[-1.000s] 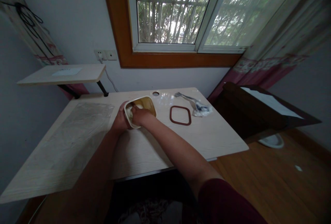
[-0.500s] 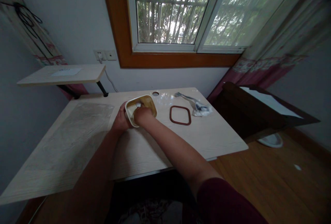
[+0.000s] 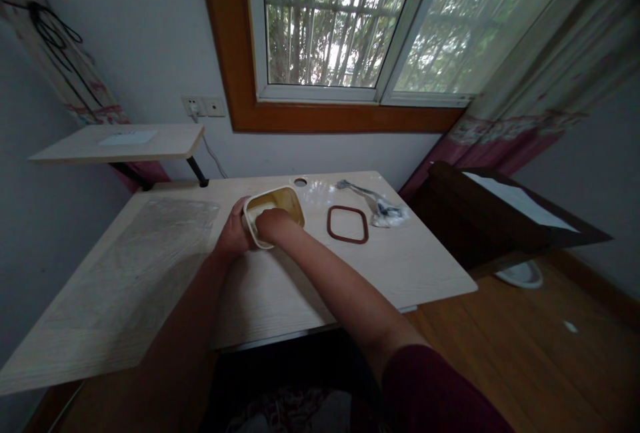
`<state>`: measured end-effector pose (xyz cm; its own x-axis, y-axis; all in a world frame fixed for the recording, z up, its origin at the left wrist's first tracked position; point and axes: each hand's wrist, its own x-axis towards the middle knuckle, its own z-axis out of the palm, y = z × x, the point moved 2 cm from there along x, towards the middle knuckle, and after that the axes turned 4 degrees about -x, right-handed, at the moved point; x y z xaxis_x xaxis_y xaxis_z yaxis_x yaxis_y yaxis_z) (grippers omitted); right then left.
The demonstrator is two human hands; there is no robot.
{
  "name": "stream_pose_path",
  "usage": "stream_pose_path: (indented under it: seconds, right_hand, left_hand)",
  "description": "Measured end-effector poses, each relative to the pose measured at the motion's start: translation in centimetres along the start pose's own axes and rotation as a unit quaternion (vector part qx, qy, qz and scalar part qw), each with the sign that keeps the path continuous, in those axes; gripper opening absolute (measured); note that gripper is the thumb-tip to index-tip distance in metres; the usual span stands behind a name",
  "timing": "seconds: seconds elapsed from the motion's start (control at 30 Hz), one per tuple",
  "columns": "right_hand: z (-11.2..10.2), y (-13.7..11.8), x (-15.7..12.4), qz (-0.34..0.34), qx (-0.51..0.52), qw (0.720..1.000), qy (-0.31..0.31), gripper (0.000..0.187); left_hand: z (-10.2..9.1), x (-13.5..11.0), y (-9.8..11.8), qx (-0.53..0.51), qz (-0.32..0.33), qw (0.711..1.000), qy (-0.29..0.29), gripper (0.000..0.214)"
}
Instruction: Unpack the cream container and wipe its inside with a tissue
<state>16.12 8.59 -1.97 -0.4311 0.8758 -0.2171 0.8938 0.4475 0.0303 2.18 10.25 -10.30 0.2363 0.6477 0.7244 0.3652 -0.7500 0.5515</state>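
My left hand [image 3: 234, 230] is closed around the left side of a tilted plastic box [image 3: 296, 205], rectangular with rounded corners, a pale rim and a yellowish inside. Inside the box is my right hand [image 3: 275, 225], its fingers curled down against the inner left part. A whitish patch shows beside those fingers, but what they grip is hidden. To the right of the box lies a red-brown rounded-square ring [image 3: 348, 240], flat on the table.
Behind the ring, a crumpled clear plastic bag [image 3: 391, 215] with something dark in it lies on the pale wooden table [image 3: 310, 286]. A transparent sheet [image 3: 135, 266] covers the left side. A raised shelf [image 3: 170, 143] stands at the back left; a dark brown piece of furniture [image 3: 450, 220] is at right.
My right hand has shifted slightly left and deeper within the box, covering the white bit that showed at its fingertips. My left hand keeps its hold.
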Motion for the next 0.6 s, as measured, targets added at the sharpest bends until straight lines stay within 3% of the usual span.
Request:
stream_pose_path:
  seconds: [0.1,0.4,0.6]
  right_hand:
    - [0.1,0.0,0.1,-0.046,0.01,0.999,-0.005,0.033]
    - [0.2,1.1,-0.5,-0.105,0.065,0.992,0.003,0.039]
    - [0.4,1.0,-0.4,-0.101,0.16,0.982,0.023,0.078]
  left_hand:
    - [-0.1,-0.2,0.0,0.019,0.045,0.999,-0.006,0.103]
    - [0.0,-0.3,-0.3,0.039,0.018,0.999,-0.01,0.105]
    - [0.0,-0.5,-0.9,0.061,0.05,0.997,-0.011,0.107]
